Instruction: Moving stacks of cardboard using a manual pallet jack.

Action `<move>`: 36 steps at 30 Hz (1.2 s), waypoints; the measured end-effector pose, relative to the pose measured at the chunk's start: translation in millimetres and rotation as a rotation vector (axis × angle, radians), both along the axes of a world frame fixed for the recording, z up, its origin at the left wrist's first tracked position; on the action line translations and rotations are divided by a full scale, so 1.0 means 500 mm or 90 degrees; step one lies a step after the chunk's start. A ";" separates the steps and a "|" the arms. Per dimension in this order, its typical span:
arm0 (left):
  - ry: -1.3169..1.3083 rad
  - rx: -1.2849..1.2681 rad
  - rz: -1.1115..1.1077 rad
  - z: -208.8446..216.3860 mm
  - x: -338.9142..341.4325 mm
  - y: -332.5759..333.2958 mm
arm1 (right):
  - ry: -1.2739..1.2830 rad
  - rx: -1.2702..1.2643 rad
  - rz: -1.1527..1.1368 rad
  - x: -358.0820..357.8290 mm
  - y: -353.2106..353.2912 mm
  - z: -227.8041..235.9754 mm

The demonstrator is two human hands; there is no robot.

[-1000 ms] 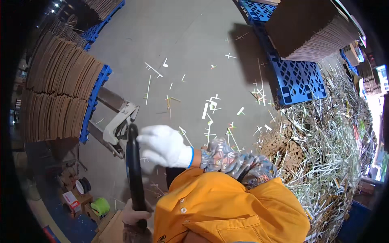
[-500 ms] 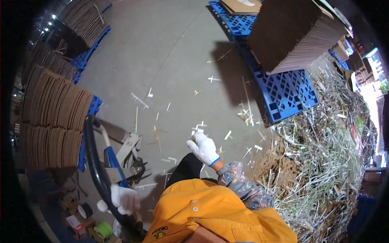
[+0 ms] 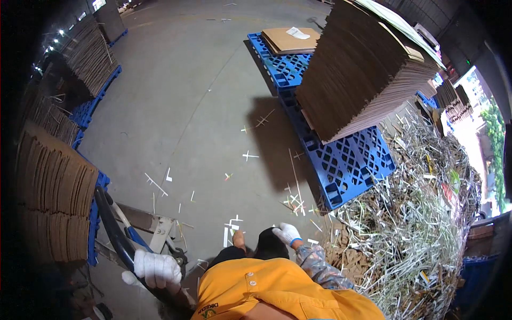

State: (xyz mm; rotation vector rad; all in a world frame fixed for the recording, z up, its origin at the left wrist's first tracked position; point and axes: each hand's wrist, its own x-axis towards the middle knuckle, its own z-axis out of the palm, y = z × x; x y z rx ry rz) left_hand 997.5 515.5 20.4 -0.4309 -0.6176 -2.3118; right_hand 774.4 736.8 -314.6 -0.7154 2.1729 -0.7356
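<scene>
My left hand (image 3: 156, 271), in a white knit glove, is closed round the curved black handle (image 3: 114, 230) of a pallet jack at the lower left. A blue lever (image 3: 137, 237) and the grey metal body (image 3: 161, 233) of the jack show just beyond the grip. Beside my dark trouser leg hangs my right hand (image 3: 288, 233), gloved in white with a blue cuff edge. Its fingers are loosely extended with nothing seen in them; they are partly small and hard to make out.
Blue plastic pallets (image 3: 349, 173) on the right carry a tall cardboard stack (image 3: 354, 69) and some flat sheets (image 3: 288, 40). A heap of shredded strips (image 3: 410, 224) lies nearer. More cardboard stacks (image 3: 53, 197) line the left. Paper scraps (image 3: 154, 184) litter the grey floor (image 3: 181, 90).
The view has tilted up and forward, showing more floor ahead. My right hand has dropped back to my leg. My left hand stays on the jack handle, its fingers now plainly wrapped round it.
</scene>
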 end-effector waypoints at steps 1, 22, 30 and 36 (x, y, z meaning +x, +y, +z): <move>-0.012 0.003 -0.008 -0.002 -0.017 0.003 | -0.008 0.025 -0.028 -0.003 0.036 -0.016; -0.135 0.071 0.182 0.087 -0.234 0.038 | -0.261 -0.079 -0.236 -0.487 0.079 0.083; -0.126 -0.036 0.214 0.091 -0.312 -0.008 | -0.259 -0.113 -0.088 -0.564 -0.078 0.013; -0.047 -0.029 0.372 0.079 -0.425 -0.097 | -0.212 0.053 0.074 -0.677 -0.149 -0.069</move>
